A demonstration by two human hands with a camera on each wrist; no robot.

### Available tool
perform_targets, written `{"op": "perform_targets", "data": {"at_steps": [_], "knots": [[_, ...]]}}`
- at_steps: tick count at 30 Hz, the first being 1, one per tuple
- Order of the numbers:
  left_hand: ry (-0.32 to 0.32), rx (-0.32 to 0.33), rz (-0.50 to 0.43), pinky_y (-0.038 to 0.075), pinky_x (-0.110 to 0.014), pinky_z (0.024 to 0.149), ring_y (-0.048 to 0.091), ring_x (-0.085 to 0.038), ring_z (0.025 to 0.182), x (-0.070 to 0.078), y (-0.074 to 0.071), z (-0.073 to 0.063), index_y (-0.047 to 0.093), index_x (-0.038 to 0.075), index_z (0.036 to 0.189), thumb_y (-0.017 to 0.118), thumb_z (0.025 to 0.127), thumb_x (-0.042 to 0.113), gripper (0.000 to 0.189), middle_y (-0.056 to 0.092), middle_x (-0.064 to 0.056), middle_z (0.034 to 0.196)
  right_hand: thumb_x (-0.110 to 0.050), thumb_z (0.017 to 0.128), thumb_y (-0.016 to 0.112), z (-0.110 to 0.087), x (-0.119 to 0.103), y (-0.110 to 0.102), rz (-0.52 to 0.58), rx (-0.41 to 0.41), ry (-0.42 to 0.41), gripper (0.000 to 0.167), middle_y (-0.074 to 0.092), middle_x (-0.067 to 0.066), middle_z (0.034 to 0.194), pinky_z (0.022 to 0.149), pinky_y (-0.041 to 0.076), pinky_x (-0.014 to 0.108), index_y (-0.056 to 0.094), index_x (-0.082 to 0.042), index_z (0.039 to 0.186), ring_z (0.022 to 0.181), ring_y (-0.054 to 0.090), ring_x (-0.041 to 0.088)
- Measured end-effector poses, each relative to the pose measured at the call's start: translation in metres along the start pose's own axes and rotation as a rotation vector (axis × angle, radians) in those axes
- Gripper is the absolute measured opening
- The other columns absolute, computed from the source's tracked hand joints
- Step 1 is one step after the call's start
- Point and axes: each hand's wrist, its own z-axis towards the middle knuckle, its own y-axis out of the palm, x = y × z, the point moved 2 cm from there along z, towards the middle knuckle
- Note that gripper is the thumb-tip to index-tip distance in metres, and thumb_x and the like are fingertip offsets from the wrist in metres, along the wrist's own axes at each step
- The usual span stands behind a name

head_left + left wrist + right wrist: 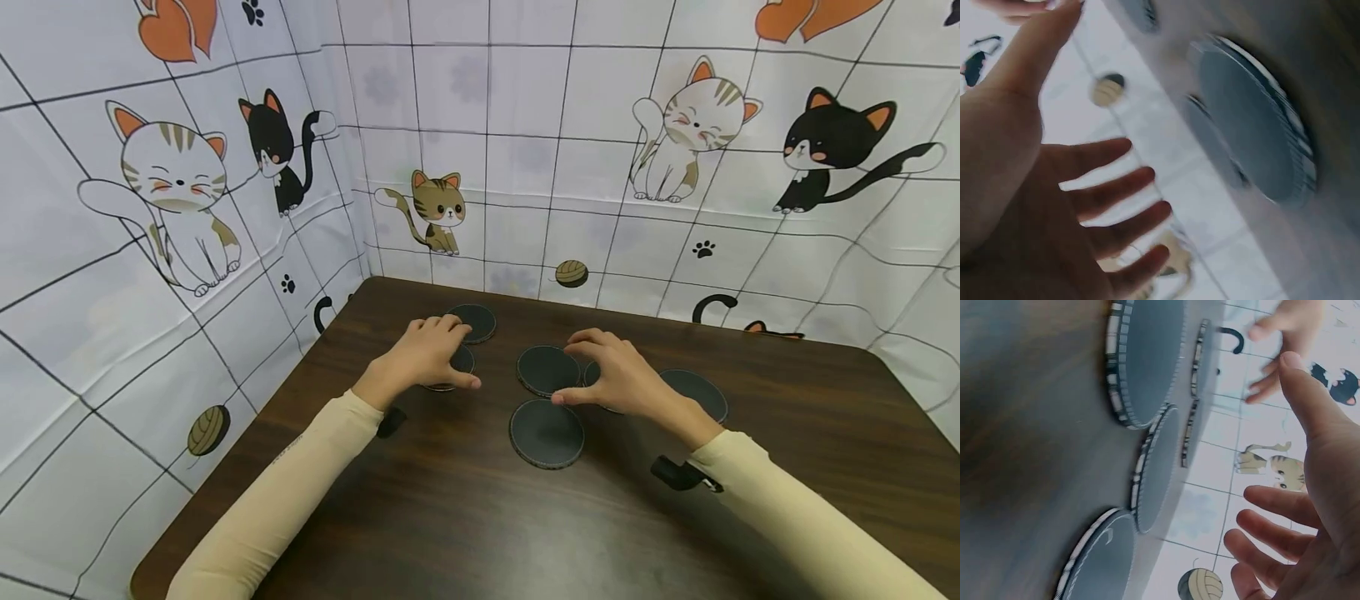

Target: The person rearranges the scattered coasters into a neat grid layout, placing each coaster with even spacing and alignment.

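White walls [517,100] with cat pictures [690,133] stand behind a brown table [420,517]. From the head, six flat, dark round discs show. One disc [478,323] is near the far edge, toward the left corner; another disc [463,360] is partly behind the left hand [420,354]. Two discs [547,433] sit near the middle. The right hand [618,375] partly hides a fifth disc [591,372], and a sixth disc [693,392] is toward the right edge. From the left wrist, that hand is wide, its fingers spread. From the right wrist, the right hand is wide too, thumb well apart from its fingers, and the discs have black-and-white sides.
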Motion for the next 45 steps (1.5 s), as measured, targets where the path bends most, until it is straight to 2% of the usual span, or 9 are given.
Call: {"op": "perform_targets", "data": {"at_steps": [3,6,10,16,22,28,36,45], "knots": [[-0.084,-0.094,0.038,0.030,-0.062,0.109,0.037,-0.043,0.139,-0.018,0.007,-0.002,0.034,0.003,0.158,0.073,0.081,0.071,0.110,0.035,-0.021,0.155,-0.062,0.076,0.083,0.009,-0.003,0.003,0.031,0.020,-0.009,0.084,0.052,0.012,0.142,0.109,0.024,0.068,0.065,-0.005,0.134,0.130,0.046,0.037],[-0.127,-0.159,0.045,0.031,-0.063,0.107,0.037,-0.045,0.137,-0.031,0.011,-0.002,0.032,0.000,0.157,0.074,0.077,0.074,0.117,0.035,-0.024,0.153,-0.063,0.076,0.083,0.020,-0.008,0.008,0.048,0.026,-0.007,0.083,0.051,0.012,0.143,0.109,0.024,0.068,0.065,-0.007,0.135,0.131,0.045,0.037],[-0.148,-0.217,0.052,0.032,-0.062,0.107,0.038,-0.045,0.136,-0.043,0.013,-0.001,0.036,-0.002,0.154,0.076,0.073,0.076,0.120,0.038,-0.024,0.151,-0.066,0.076,0.081,0.039,-0.019,0.019,0.032,-0.007,0.004,0.088,0.048,0.012,0.147,0.108,0.027,0.065,0.062,-0.008,0.140,0.133,0.044,0.036],[-0.160,-0.287,0.050,0.030,-0.061,0.109,0.035,-0.044,0.139,-0.052,0.018,0.003,0.035,0.000,0.155,0.076,0.072,0.077,0.121,0.037,-0.023,0.153,-0.073,0.075,0.076,0.072,-0.033,0.039,-0.023,-0.107,0.033,0.099,0.044,0.014,0.150,0.108,0.031,0.062,0.054,-0.009,0.148,0.135,0.043,0.036],[-0.149,-0.289,0.022,0.030,-0.062,0.109,0.036,-0.045,0.139,-0.057,0.021,0.004,0.036,0.001,0.156,0.076,0.073,0.076,0.119,0.037,-0.023,0.153,-0.073,0.076,0.076,0.098,-0.043,0.058,-0.080,-0.166,0.042,0.099,0.044,0.017,0.150,0.104,0.037,0.061,0.054,-0.007,0.148,0.132,0.045,0.038],[-0.127,-0.294,-0.019,0.032,-0.060,0.109,0.040,-0.043,0.136,-0.062,0.021,0.004,0.038,0.001,0.155,0.077,0.075,0.073,0.114,0.038,-0.023,0.151,-0.072,0.078,0.074,0.113,-0.046,0.075,-0.104,-0.243,0.055,0.096,0.045,0.017,0.147,0.104,0.038,0.060,0.056,-0.008,0.146,0.128,0.048,0.038],[-0.055,-0.251,-0.039,0.034,-0.057,0.107,0.046,-0.040,0.130,-0.064,0.025,0.006,0.046,0.001,0.148,0.079,0.075,0.070,0.106,0.044,-0.021,0.147,-0.076,0.074,0.075,0.116,-0.047,0.097,-0.161,-0.261,0.081,0.091,0.051,0.012,0.140,0.102,0.037,0.056,0.064,-0.013,0.139,0.122,0.049,0.034],[0.037,-0.218,-0.033,0.037,-0.054,0.106,0.053,-0.034,0.121,-0.065,0.027,0.011,0.054,-0.003,0.140,0.079,0.076,0.069,0.100,0.048,-0.017,0.140,-0.073,0.074,0.077,0.116,-0.054,0.099,-0.179,-0.252,0.066,0.089,0.051,0.011,0.137,0.098,0.038,0.052,0.063,-0.015,0.140,0.119,0.048,0.033]]}}
